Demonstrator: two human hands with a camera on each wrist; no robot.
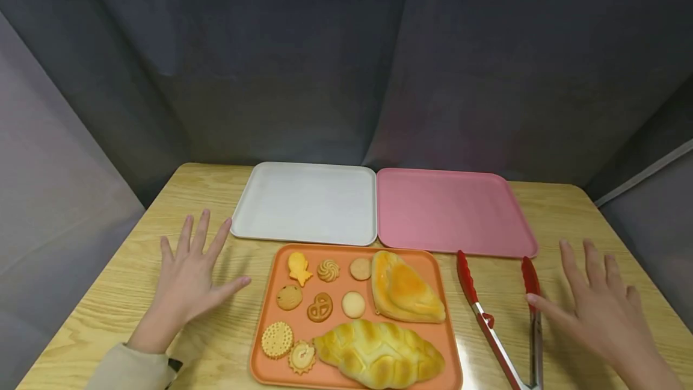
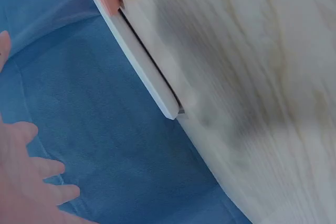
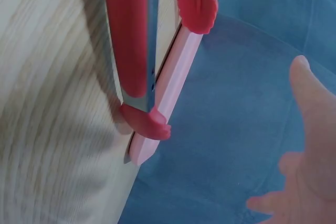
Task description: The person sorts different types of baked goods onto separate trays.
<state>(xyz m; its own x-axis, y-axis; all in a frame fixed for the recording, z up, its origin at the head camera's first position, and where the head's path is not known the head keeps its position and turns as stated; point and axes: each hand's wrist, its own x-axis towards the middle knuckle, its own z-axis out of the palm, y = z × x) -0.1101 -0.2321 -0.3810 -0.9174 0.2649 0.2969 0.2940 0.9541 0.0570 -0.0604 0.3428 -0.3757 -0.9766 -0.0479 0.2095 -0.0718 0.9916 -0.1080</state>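
Note:
My left hand [image 1: 186, 281], fingers spread, hovers over the table left of the orange tray [image 1: 260, 342] and holds nothing. On the right, my right hand [image 1: 606, 312] is also spread, its thumb close to red-tipped tongs [image 1: 495, 339] that lie with their arms apart. Several small cookies, among them a pretzel cookie [image 1: 320, 307] and a fish-shaped cookie [image 1: 298, 268], sit on the orange tray. Beside them are a triangular pastry [image 1: 406, 290] and a braided bread loaf [image 1: 379, 354]. In the right wrist view the tongs [image 3: 128, 40] appear near the pink tray's edge.
Behind the orange tray, a white tray [image 1: 308, 203] and a pink tray [image 1: 455, 209] stand side by side with nothing on them. Dark grey curtains [image 1: 281, 59] hang behind the wooden table [image 1: 124, 269], and lighter cloth [image 1: 49, 197] borders its left side.

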